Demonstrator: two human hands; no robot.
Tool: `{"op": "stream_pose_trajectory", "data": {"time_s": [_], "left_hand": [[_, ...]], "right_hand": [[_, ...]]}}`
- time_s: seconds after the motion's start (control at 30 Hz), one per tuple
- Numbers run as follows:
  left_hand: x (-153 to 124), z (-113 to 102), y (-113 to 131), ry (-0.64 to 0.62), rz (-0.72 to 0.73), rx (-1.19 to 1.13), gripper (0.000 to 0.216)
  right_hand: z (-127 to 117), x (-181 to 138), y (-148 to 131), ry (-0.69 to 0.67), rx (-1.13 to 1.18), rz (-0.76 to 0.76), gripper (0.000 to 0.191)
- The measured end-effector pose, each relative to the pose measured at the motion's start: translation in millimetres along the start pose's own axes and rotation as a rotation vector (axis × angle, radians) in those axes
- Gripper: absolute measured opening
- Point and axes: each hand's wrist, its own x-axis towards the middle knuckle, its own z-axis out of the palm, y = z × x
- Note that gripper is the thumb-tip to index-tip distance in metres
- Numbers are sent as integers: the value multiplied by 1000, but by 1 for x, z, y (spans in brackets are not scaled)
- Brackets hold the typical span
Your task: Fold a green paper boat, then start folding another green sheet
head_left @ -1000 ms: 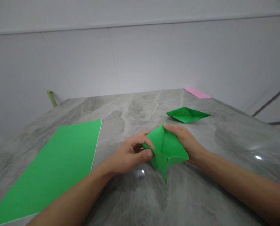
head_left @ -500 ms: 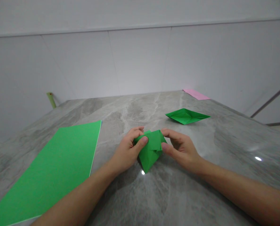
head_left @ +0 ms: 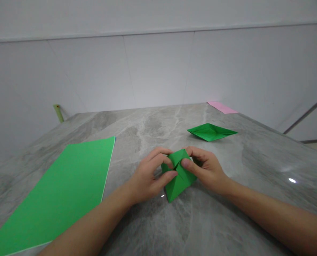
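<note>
Here, left fingers (head_left: 163, 160) and right fingers (head_left: 190, 166) pinch folded green paper (head_left: 180, 180).

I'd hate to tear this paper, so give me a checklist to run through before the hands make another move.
1. Left hand on the folded green paper: ok, thumb and fingers at its left side.
2. Right hand gripping: ok, thumb on the front.
3. Front flaps closed together: not ok, a dark gap shows between them.
4. Paper's lower tip touching the table: cannot tell.
5. Other folded green piece clear of both hands: ok, it lies beyond them.
6. Left forearm off the large green sheet: cannot tell, they overlap in view.
</note>
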Motion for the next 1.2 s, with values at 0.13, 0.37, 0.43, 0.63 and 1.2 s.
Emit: {"op": "stream_pose_trajectory", "data": {"time_s": [0.13, 0.37, 0.43, 0.63, 1.2], "left_hand": [[-1, 1, 2, -26, 33, 21, 7], [-2, 1, 6, -15, -8, -21, 9], [-2, 1, 6, -15, -15, -33, 9], [-4, 2, 2, 1, -20, -27, 8], [-5, 5, 3, -9, -53, 6, 8]], "right_hand": [[0, 1, -2, -10, -73, -26, 23], [-2, 2, -4, -25, -138, -39, 24], [-2, 2, -4, -38, -143, -37, 24], [-3, 3, -4, -62, -137, -35, 25], [-1, 2, -2, -118, 34, 105, 17]]}}
